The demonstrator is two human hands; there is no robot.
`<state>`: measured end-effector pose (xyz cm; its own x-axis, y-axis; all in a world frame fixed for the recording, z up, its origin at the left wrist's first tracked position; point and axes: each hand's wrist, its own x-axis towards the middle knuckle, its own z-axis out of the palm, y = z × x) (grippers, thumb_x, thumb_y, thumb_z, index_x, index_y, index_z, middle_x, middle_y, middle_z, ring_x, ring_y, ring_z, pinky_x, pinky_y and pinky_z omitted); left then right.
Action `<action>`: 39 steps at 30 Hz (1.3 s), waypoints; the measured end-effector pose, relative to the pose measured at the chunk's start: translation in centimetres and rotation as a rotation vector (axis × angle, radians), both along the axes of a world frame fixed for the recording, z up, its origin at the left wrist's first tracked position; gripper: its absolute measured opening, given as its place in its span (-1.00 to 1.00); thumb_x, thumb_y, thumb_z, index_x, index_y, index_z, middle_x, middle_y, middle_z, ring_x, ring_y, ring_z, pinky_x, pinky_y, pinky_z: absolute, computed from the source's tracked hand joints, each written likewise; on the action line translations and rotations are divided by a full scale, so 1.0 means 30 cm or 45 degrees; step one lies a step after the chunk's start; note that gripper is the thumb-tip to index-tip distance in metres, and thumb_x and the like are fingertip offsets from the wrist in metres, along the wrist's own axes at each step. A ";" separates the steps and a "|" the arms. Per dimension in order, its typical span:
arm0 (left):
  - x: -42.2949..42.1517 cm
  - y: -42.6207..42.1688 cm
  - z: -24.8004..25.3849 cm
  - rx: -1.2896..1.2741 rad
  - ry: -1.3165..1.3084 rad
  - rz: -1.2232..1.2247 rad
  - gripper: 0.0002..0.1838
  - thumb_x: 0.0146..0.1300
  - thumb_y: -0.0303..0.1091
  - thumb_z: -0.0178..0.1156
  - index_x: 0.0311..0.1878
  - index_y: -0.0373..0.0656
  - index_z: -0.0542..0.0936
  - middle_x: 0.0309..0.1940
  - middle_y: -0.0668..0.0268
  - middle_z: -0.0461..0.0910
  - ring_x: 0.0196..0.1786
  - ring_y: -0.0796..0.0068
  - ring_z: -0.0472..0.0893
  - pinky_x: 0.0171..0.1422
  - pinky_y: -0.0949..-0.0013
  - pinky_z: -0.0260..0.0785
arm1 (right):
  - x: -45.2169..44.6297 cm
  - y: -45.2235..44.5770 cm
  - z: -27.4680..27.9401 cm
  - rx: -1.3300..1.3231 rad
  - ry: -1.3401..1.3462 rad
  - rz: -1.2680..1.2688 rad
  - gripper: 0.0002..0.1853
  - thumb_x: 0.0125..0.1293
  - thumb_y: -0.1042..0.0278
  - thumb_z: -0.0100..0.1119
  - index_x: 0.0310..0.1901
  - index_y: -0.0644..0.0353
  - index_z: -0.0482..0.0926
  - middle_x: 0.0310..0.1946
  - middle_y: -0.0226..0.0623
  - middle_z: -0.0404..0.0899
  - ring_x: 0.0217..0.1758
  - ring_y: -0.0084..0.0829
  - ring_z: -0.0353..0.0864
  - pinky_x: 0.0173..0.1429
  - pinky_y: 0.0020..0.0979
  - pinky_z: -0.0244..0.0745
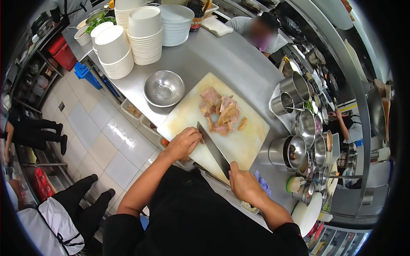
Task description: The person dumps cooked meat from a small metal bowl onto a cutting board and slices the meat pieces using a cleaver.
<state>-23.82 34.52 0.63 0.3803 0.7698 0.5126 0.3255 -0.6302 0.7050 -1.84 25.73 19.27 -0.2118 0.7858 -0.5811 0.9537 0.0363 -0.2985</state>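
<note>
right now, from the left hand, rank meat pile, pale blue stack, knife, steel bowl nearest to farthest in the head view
From the left hand:
1. Knife: blade right beside the fingers, on their right.
2. Meat pile: ahead and right, on the board.
3. Steel bowl: ahead and left, off the board.
4. Pale blue stack: far ahead, beyond the bowl.

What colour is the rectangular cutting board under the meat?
The rectangular board is white with yellowish patches; head view.
</note>
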 end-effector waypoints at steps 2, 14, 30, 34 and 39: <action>0.000 0.001 0.004 -0.013 0.003 -0.007 -0.86 0.22 -0.63 0.28 -0.16 -0.29 0.65 -0.13 0.15 0.58 -0.05 0.13 0.63 0.04 0.22 0.51 | -0.003 0.005 -0.001 -0.012 -0.004 -0.010 -0.87 0.48 0.49 -0.18 -0.06 0.37 0.28 -0.37 0.37 0.62 -0.25 0.38 0.63 -0.08 0.26 0.46; 0.002 0.014 -0.002 -0.037 -0.029 0.009 -0.86 0.20 -0.63 0.25 -0.17 -0.32 0.62 -0.19 0.13 0.55 -0.05 0.09 0.60 0.05 0.18 0.48 | -0.043 0.068 0.015 -0.051 -0.051 0.018 -0.87 0.49 0.48 -0.17 -0.06 0.38 0.27 -0.35 0.41 0.62 -0.22 0.38 0.65 -0.03 0.22 0.49; -0.002 0.014 -0.025 -0.079 -0.025 0.025 -0.88 0.21 -0.64 0.26 -0.18 -0.33 0.63 -0.17 0.11 0.57 -0.06 0.07 0.59 0.06 0.19 0.48 | -0.012 0.081 -0.071 -0.058 -0.021 0.094 -0.81 0.34 0.61 -0.11 -0.05 0.45 0.27 -0.37 0.43 0.62 -0.26 0.37 0.68 -0.06 0.18 0.56; -0.006 0.008 -0.036 -0.076 0.001 0.042 -0.90 0.22 -0.64 0.27 -0.19 -0.35 0.64 -0.18 0.10 0.58 -0.05 0.07 0.59 0.06 0.19 0.48 | -0.026 0.034 -0.222 -0.003 -0.059 0.060 -0.75 0.33 0.60 -0.10 0.02 0.46 0.24 -0.37 0.41 0.63 -0.27 0.35 0.69 -0.07 0.18 0.58; 0.006 0.007 -0.024 -0.023 0.008 0.079 -0.91 0.22 -0.63 0.28 -0.21 -0.33 0.65 -0.17 0.11 0.58 -0.05 0.08 0.59 0.05 0.19 0.48 | 0.018 0.002 -0.254 0.123 0.078 -0.001 -0.80 0.41 0.53 -0.09 -0.01 0.41 0.23 -0.41 0.38 0.63 -0.31 0.38 0.66 -0.15 0.23 0.54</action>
<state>-23.64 34.73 -0.08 0.3345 0.8013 0.4960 0.3680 -0.5956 0.7141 -1.31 25.78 11.65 -0.2437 0.8379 -0.4884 0.9338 0.0667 -0.3516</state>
